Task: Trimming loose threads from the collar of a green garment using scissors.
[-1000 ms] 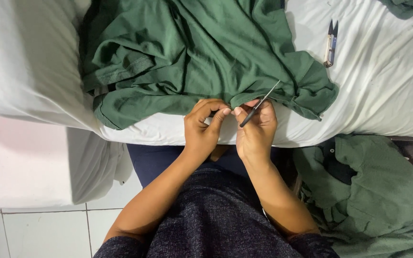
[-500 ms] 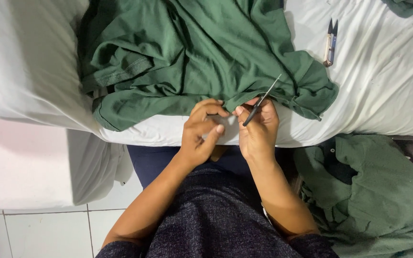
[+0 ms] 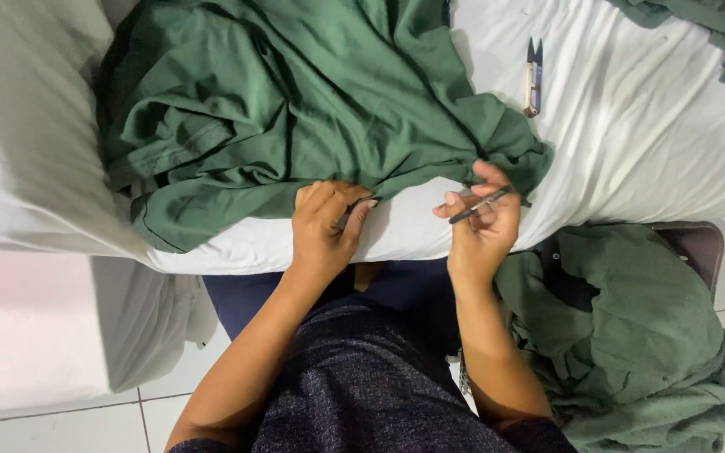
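The green garment (image 3: 312,109) lies bunched on the white sheet (image 3: 656,143). The left hand (image 3: 322,226) pinches its lower hem with curled fingers. The right hand (image 3: 482,220) grips a thin dark tool (image 3: 480,205) at the garment's right corner. Half a second ago both hands worked close together; now they are apart. Small thread snips (image 3: 534,77) lie beyond; a green pile (image 3: 631,335) fills the chair (image 3: 702,243)
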